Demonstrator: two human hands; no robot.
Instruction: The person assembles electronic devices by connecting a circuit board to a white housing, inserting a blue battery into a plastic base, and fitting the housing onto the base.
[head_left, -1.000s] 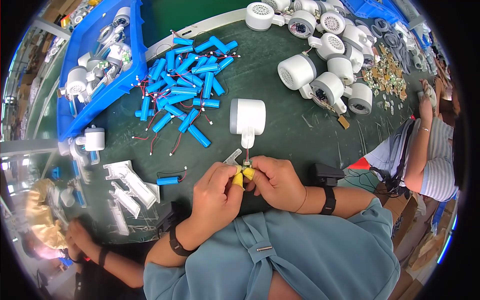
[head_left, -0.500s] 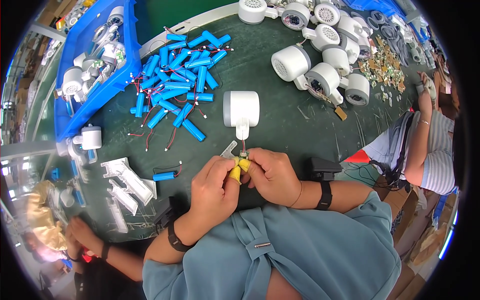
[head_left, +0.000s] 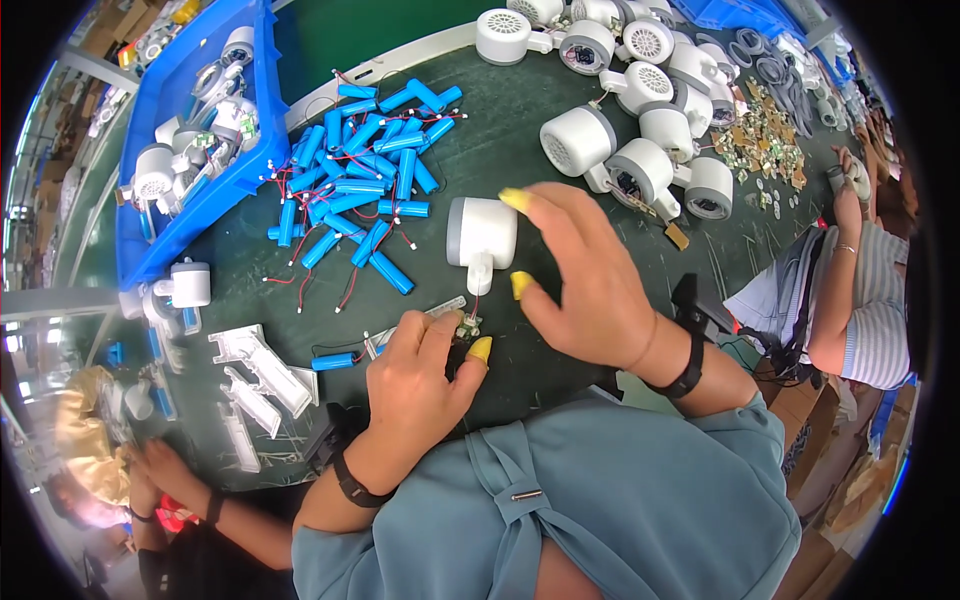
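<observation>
A white fan head (head_left: pixel 487 232) with a grey rim lies in front of me, its short neck pointing toward me. From the neck a thin red wire runs to a small green circuit board (head_left: pixel 468 326). My left hand (head_left: pixel 420 375) is closed at the board, index fingertip and thumb beside it; the yellow-covered thumb shows, and the exact grip is partly hidden. A slim white plastic handle piece (head_left: pixel 440 309) extends behind the left fingers. My right hand (head_left: pixel 590 285) is open and holds nothing, its yellow-covered thumb and finger spread beside the fan head.
Blue battery cells (head_left: pixel 365 170) with wires are heaped beyond, left of the fan head. One battery (head_left: pixel 333 361) lies near white handle shells (head_left: pixel 262 372). A blue crate (head_left: pixel 200 225) holds fan parts. More fan heads (head_left: pixel 640 165) crowd the far right. Co-workers sit at both sides.
My right hand has left the circuit board and opened, moving up and right beside the fan head. The left hand stays at the board. The white handle piece has shifted toward the loose battery.
</observation>
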